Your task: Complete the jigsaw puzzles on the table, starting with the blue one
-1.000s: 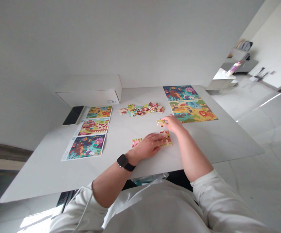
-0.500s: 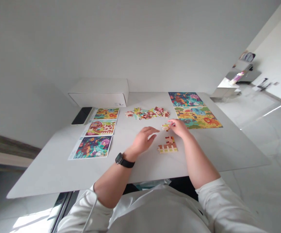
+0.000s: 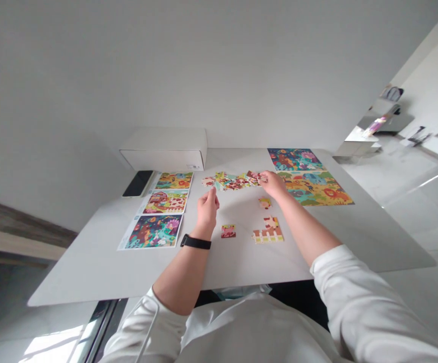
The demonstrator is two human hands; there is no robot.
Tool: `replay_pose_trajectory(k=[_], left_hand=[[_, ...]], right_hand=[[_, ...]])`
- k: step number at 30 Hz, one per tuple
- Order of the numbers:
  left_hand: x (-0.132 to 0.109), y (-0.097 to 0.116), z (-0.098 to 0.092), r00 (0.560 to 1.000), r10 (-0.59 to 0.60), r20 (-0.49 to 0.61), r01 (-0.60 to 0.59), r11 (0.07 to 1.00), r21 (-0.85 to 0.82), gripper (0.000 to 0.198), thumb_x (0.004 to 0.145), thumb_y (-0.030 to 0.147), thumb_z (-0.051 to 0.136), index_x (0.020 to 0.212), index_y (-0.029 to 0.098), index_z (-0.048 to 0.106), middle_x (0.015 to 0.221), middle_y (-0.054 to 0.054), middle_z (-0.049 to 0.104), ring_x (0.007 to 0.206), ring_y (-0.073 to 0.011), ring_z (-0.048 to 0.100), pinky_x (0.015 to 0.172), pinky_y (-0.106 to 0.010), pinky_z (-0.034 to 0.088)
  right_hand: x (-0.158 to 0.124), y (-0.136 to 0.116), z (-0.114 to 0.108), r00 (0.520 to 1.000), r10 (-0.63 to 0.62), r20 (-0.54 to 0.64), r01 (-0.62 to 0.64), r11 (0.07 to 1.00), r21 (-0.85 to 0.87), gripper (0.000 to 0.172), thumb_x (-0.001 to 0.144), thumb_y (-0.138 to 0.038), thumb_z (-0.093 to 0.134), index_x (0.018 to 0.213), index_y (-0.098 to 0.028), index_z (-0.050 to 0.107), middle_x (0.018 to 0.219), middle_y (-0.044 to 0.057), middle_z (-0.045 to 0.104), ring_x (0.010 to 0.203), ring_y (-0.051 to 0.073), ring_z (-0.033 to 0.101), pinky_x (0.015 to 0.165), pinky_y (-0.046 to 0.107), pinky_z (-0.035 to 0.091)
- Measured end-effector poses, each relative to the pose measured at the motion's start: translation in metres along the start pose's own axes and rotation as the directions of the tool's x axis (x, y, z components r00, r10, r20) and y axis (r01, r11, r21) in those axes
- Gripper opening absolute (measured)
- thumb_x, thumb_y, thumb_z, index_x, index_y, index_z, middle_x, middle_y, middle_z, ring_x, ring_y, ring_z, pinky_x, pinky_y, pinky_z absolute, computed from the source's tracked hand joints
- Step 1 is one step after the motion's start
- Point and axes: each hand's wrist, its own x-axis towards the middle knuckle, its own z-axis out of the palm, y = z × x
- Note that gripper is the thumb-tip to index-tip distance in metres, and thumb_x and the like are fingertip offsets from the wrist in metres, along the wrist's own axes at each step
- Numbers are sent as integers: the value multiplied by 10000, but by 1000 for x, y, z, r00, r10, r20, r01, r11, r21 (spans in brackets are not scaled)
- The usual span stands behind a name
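1. A white counter (image 3: 90, 267) is seen from above, with a white box (image 3: 164, 151) set along its far edge and a black phone (image 3: 138, 183) laid just beside the box.
2. Two large jungle-animal pictures (image 3: 313, 186) are laid at the far right of the counter, and three printed picture sheets (image 3: 164, 207) are lined up in a column at the left.
3. A loose pile of jigsaw pieces (image 3: 231, 180) is spread between the pictures and the sheets.
4. The right hand (image 3: 273, 184) is extended to the pile's right end, its fingers (image 3: 262, 177) drawn together on the pieces. Whether a piece is clamped cannot be told.
5. The left hand (image 3: 206, 214) is raised upright near the pile, with a black watch band (image 3: 195, 241) on its wrist. Its fingers (image 3: 213, 195) are close together, a pale teal piece (image 3: 216, 185) just at their tips. Whether that piece is gripped cannot be told.
6. A joined section with a picket fence (image 3: 267, 232), a small pink section (image 3: 228, 231) and a single piece (image 3: 264, 202) lie nearer the person, apart from both hands.
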Motion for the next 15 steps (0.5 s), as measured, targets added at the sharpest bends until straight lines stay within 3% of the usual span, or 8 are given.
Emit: replay_pose_trajectory(k=[4, 10, 15], left_hand=[[12, -7, -6, 997, 16, -70, -17, 1000, -12, 644, 958, 693, 584, 542, 247, 376, 471, 34, 369, 466, -118, 366, 511, -291, 320], [24, -13, -11, 994, -23, -109, 20, 1000, -23, 635, 949, 696, 579, 550, 252, 364, 462, 40, 360, 461, -114, 358, 500, -281, 308], [27, -13, -10, 991, -68, -112, 57, 993, -99, 585, 924, 630, 622, 556, 243, 385, 465, 50, 364, 468, -101, 353, 503, -257, 291]], right_hand=[[27, -5, 12, 999, -32, 21, 35, 988, -153, 246, 970, -309, 698, 1183, -203, 759, 1252, 134, 786, 1171, 280, 716, 1050, 395, 535], [45, -11, 19, 993, 53, 105, -34, 983, -179, 488, 879, -284, 786, 1352, -216, 688, 1290, 116, 789, 1174, 269, 722, 1020, 373, 541], [41, -16, 10, 998, 17, 64, -4, 982, -191, 361, 892, -316, 773, 1239, -223, 742, 1219, 110, 816, 1156, 295, 732, 1026, 410, 537]])
